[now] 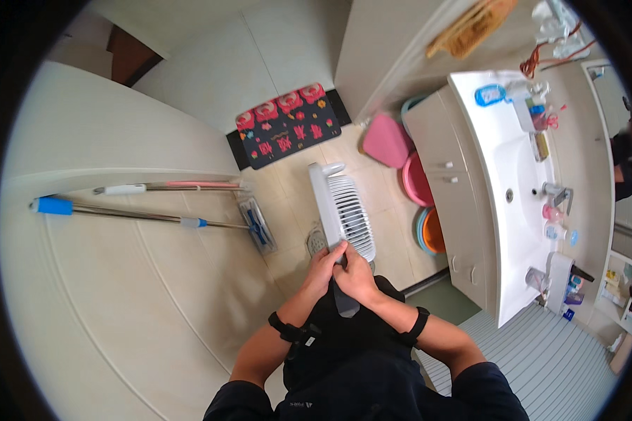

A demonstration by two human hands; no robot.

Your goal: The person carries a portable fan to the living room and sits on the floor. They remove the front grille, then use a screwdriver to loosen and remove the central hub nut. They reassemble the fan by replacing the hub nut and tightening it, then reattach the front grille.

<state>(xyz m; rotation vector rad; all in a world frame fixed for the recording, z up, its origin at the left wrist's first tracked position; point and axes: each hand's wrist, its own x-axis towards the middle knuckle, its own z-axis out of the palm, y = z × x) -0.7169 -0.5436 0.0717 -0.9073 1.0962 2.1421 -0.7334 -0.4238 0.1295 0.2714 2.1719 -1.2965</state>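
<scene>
- Both hands are at the near end of a pale slatted piece [350,214], held in the air above the floor [393,242]; the left hand [321,270] and right hand [358,275] each have a closed grip on it, thumbs close together.
- A dark grey end part [344,302] sticks out below the hands, towards the person's body.
- A smooth, light grey spine runs along its left side; parallel white slats with dark gaps fill the right, and a rounded stub juts rightward at its far end.
- The piece partly hides the floor beyond it; a round drain [316,242] shows just left of its spine.
- To the left, two long-handled mops [137,212] lean along the wall.
- To the right, orange [434,231] and pink [418,181] basins crowd the cabinet's foot.
- Above them, a white counter [495,154] carries a faucet [558,191] by its right edge and a blue bottle [490,95] near its far-left corner.
- Farther off lie a pink stool [386,142] and a dark patterned mat [288,126].
</scene>
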